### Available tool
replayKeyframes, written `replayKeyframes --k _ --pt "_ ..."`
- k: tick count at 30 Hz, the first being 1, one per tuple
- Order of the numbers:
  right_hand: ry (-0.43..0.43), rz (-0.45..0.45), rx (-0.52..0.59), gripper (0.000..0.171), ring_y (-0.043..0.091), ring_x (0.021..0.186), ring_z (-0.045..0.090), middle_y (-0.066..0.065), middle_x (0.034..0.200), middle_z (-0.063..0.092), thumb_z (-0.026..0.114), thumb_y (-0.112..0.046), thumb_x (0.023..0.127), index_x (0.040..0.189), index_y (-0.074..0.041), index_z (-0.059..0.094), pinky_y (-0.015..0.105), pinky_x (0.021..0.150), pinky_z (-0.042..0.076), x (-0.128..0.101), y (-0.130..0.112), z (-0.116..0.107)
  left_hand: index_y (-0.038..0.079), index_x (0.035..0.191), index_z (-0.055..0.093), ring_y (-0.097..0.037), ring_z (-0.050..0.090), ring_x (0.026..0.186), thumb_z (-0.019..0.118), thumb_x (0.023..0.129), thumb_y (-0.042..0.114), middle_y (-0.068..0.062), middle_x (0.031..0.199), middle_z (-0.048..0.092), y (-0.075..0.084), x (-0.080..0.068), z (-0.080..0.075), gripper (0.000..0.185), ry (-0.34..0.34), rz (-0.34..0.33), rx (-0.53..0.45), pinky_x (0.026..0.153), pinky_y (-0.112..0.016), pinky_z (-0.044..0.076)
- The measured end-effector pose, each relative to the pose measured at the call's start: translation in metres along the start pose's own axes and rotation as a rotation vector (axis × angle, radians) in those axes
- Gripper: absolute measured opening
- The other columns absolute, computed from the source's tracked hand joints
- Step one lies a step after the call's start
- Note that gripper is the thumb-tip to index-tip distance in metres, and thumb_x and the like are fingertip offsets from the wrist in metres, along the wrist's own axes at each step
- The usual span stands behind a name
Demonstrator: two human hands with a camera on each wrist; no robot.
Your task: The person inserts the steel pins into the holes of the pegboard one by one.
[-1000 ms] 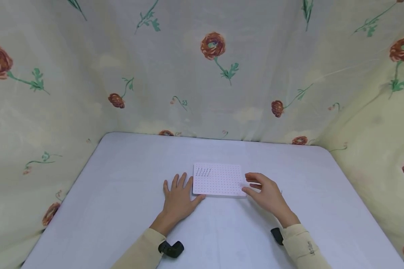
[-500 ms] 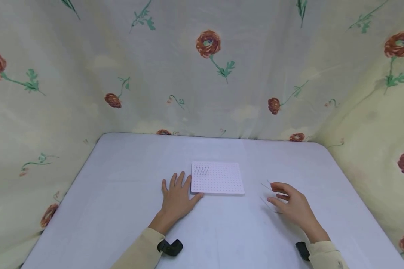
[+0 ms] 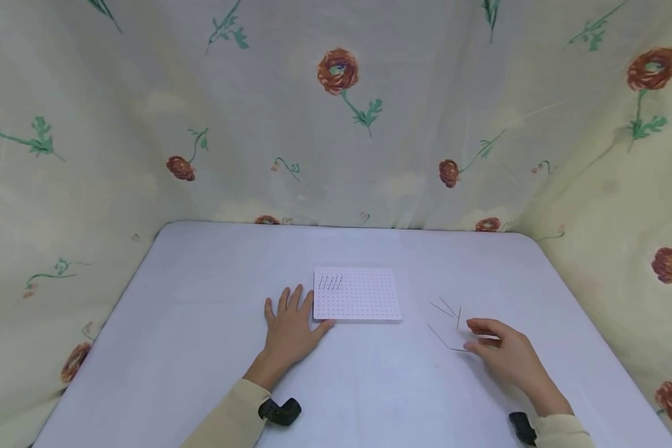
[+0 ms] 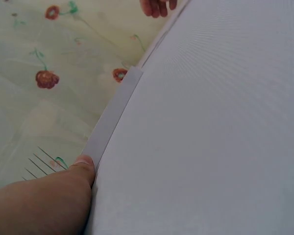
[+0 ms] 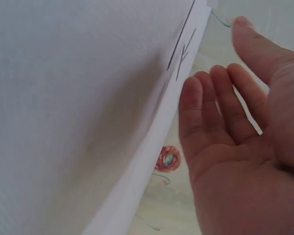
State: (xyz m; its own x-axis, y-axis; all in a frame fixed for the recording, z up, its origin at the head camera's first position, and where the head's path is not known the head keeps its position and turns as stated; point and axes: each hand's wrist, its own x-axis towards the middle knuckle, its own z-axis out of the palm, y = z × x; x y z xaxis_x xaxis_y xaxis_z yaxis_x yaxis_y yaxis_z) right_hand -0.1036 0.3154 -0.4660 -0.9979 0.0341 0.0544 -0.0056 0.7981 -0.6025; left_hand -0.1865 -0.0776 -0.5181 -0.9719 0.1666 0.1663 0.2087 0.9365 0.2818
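My left hand (image 3: 288, 330) lies spread on the table at the left side of a white board (image 3: 364, 306) with rows of small holes. Its thumb rests along the board's front edge, seen close in the left wrist view as a pale side wall (image 4: 112, 115). Several thin dark pins (image 3: 330, 283) stand slanted in a row in the board's far left holes. To the right of the board, several loose thin pins (image 3: 438, 336) lie scattered on the table. Beside them hovers my right hand (image 3: 501, 348), fingers gently curved, thumb apart; its palm (image 5: 235, 181) holds nothing.
A white table (image 3: 229, 267) with rounded far corners carries everything. Pale curtains (image 3: 246, 112) with red flowers hang behind it and on both sides. Each wrist wears a black camera, such as the left wrist's camera (image 3: 280, 412).
My right hand has moved from the board's right edge out to the right, uncovering the loose pins. The left hand keeps its place at the board; the head view has shifted slightly.
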Motion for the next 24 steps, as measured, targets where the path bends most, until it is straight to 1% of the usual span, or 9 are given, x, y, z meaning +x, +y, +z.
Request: replayKeyframes --k 3,7,11,13,18,24 --pt "-0.027 0.042 -0.011 0.051 0.026 0.100 0.068 0.011 0.119 0.066 0.077 -0.032 0.078 0.122 -0.013 0.061 0.022 0.078 0.054 -0.002 0.005 0.000 0.020 0.144 0.040 -0.038 0.023 0.142 0.050 0.081 0.072 -0.012 0.152 0.034 0.000 0.000 0.000 0.082 -0.004 -0.004 -0.003 0.109 -0.067 0.009" --pt "-0.053 0.073 -0.034 0.050 0.024 0.100 0.068 0.009 0.117 0.067 0.077 -0.037 0.076 0.120 -0.015 0.064 0.025 0.079 0.054 -0.004 0.012 0.000 0.020 0.144 0.040 -0.038 0.023 0.142 0.050 0.081 0.072 -0.012 0.152 0.034 0.000 -0.001 -0.001 0.083 -0.002 -0.006 -0.003 0.109 -0.067 0.009" --pt "-0.052 0.092 -0.057 0.048 0.022 0.100 0.068 0.007 0.116 0.068 0.077 -0.039 0.076 0.117 -0.017 0.065 0.027 0.080 0.054 -0.006 0.016 0.000 0.019 0.144 0.040 -0.038 0.024 0.142 0.051 0.081 0.071 -0.012 0.152 0.034 0.001 0.000 -0.001 0.082 0.003 -0.003 0.002 0.109 -0.067 0.010" --pt "-0.049 0.094 -0.068 0.047 0.020 0.098 0.069 0.006 0.115 0.069 0.077 -0.040 0.076 0.116 -0.017 0.066 0.025 0.079 0.053 -0.006 0.017 0.000 0.019 0.144 0.040 -0.038 0.023 0.142 0.051 0.081 0.070 -0.012 0.152 0.034 0.001 0.000 -0.002 0.082 0.003 -0.003 0.003 0.109 -0.067 0.010" --pt "-0.033 0.090 -0.100 0.045 0.013 0.091 0.068 0.005 0.110 0.071 0.077 -0.041 0.075 0.112 -0.018 0.067 0.017 0.074 0.050 -0.007 0.020 0.001 0.020 0.144 0.040 -0.038 0.024 0.142 0.052 0.081 0.070 -0.012 0.152 0.034 0.001 0.000 -0.002 0.082 0.005 -0.003 -0.001 0.109 -0.067 0.010" --pt "-0.034 0.097 -0.104 0.044 0.013 0.089 0.066 0.006 0.108 0.071 0.077 -0.038 0.076 0.112 -0.015 0.068 0.015 0.071 0.049 -0.008 0.022 0.003 0.020 0.144 0.040 -0.038 0.023 0.142 0.050 0.081 0.071 -0.012 0.152 0.034 0.000 0.000 -0.001 0.083 -0.002 -0.003 -0.004 0.109 -0.067 0.009"
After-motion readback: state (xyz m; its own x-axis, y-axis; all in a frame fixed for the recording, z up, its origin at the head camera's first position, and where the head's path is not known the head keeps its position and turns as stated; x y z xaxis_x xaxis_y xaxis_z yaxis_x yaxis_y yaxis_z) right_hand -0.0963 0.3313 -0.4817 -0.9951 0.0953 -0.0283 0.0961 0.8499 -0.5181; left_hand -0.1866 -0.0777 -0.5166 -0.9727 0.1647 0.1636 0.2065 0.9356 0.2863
